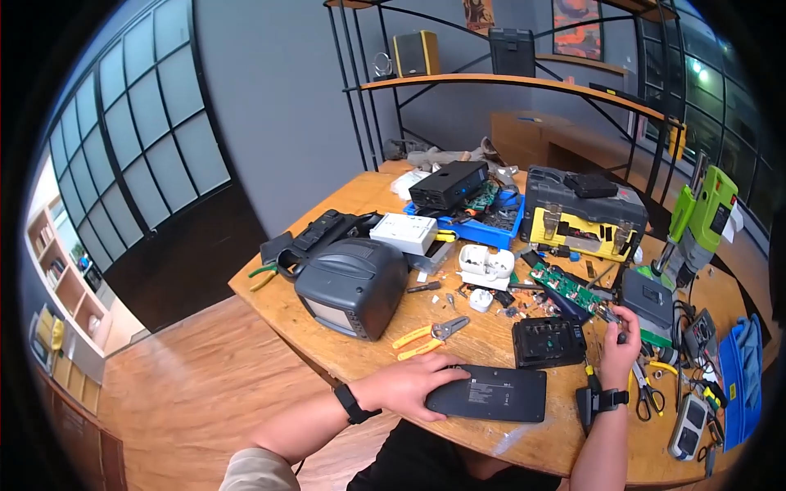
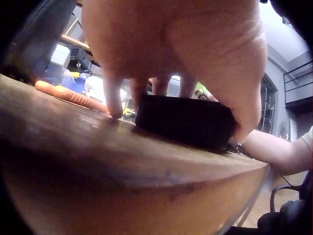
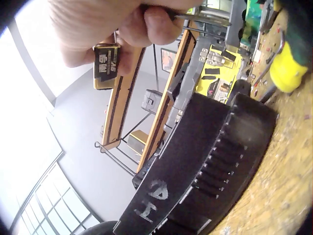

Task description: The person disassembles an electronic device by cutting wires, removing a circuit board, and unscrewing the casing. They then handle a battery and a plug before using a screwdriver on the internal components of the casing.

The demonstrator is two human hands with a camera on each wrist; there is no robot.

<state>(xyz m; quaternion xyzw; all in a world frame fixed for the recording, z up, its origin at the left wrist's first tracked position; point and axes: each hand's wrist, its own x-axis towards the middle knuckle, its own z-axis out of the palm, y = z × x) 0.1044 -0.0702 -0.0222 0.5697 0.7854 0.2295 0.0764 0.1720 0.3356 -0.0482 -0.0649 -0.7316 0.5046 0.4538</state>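
Note:
A flat black device (image 1: 491, 393) with a printed label and corner screws lies at the table's front edge. My left hand (image 1: 413, 383) grips its left end, fingers over the far side and thumb at the near corner; the left wrist view shows its dark end (image 2: 183, 120) below the palm. My right hand (image 1: 620, 348) is raised right of a black plastic housing (image 1: 548, 342). Its fingers pinch a small tool with a black and gold end (image 3: 106, 66) bearing printed characters; a thin metal part (image 3: 203, 18) extends beyond the fingers. I cannot tell the tool's kind.
Orange-handled wire strippers (image 1: 430, 335) lie behind the left hand, near a dark boxy device (image 1: 352, 286). A green circuit board (image 1: 565, 286) and scattered bits lie beyond the housing. Scissors (image 1: 647, 393) and a multimeter (image 1: 689, 427) sit at right. A black-yellow toolbox (image 1: 585, 217) stands behind.

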